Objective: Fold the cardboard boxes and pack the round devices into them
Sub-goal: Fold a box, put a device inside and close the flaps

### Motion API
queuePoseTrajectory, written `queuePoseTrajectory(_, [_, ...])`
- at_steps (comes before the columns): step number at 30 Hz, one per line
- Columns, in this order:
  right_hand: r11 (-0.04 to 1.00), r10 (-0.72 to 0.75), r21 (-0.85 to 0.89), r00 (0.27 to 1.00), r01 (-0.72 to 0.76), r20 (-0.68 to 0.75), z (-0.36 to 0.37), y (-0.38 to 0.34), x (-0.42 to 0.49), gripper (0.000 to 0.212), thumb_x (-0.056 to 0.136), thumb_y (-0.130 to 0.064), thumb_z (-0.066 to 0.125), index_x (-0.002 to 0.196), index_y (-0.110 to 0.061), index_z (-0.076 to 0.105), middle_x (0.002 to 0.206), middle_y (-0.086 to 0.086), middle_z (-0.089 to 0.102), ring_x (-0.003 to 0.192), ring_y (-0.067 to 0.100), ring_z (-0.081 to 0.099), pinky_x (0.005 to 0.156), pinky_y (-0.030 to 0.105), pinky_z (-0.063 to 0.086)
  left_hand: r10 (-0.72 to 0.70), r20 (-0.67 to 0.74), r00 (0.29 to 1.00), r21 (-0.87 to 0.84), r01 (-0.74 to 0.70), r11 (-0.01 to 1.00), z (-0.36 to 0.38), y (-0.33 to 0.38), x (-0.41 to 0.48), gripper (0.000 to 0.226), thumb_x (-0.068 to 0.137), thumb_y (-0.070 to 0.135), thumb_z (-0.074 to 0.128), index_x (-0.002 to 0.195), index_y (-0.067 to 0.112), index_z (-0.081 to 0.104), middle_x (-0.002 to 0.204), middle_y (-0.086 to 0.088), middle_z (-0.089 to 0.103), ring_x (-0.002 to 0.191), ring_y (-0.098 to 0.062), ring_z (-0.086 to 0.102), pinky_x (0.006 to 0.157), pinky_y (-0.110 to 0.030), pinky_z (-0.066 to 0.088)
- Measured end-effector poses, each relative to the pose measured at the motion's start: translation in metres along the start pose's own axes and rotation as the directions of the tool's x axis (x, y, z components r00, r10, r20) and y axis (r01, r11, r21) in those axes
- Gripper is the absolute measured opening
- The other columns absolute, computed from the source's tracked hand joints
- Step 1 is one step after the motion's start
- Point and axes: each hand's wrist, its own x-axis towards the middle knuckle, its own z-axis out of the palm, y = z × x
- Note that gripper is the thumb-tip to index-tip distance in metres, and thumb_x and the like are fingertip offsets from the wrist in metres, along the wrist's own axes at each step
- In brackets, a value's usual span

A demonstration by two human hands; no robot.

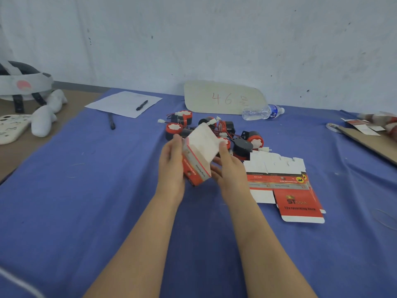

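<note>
Mid-frame, the left hand (171, 166) and right hand (231, 173) each grip the red-and-white cardboard box (202, 145), probably to push it into shape.

"46" on sign (223, 97), "ST" on carton (299, 204)

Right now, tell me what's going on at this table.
A person holds a partly folded red-and-white cardboard box above the blue cloth-covered table. The left hand grips its left side and the right hand its right side. Red-and-black round devices with wires lie heaped just beyond it. Flat unfolded cardboard boxes lie stacked to the right. Neither hand touches a device.
</note>
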Motion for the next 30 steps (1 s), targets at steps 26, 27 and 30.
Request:
queuePoseTrajectory(26, [0.681,-0.398,-0.698,0.912,0.22,-0.102,-0.002,0.011,-0.002,0.03,0.099,-0.015,0.041,0.119,-0.004,0.062,0.131,0.01,0.053,0.117,0.023,0.05,0.088,0.024,0.039,0.327,-0.203,0.923,0.749,-0.068,0.659,-0.014,-0.015,0.005,0.042,0.101,0.039,0.038,0.072,0.011,0.05,0.076,0.0,0.054,0.071,-0.018,0.052,0.057,-0.03,0.037])
queuePoseTrajectory(27, [0.6,-0.413,-0.768,0.909,0.224,-0.057,-0.002,0.012,-0.002,0.03,0.099,-0.019,0.041,0.116,-0.007,0.064,0.13,0.008,0.051,0.115,0.022,0.047,0.086,0.023,0.036,0.312,-0.239,0.919,0.737,-0.038,0.675,-0.015,-0.015,0.007,0.044,0.101,0.035,0.037,0.066,0.011,0.047,0.069,-0.001,0.051,0.066,-0.019,0.049,0.052,-0.03,0.032])
queuePoseTrajectory(30, [0.384,-0.366,-0.9,0.929,0.206,0.056,-0.002,0.013,-0.005,0.037,0.099,-0.032,0.037,0.098,-0.009,0.066,0.106,0.009,0.061,0.099,0.023,0.049,0.082,0.034,0.044,0.211,-0.276,0.938,0.685,0.037,0.728,-0.02,-0.015,0.013,0.026,0.1,0.02,0.042,0.081,0.009,0.055,0.077,0.001,0.053,0.078,-0.023,0.052,0.056,-0.029,0.036])
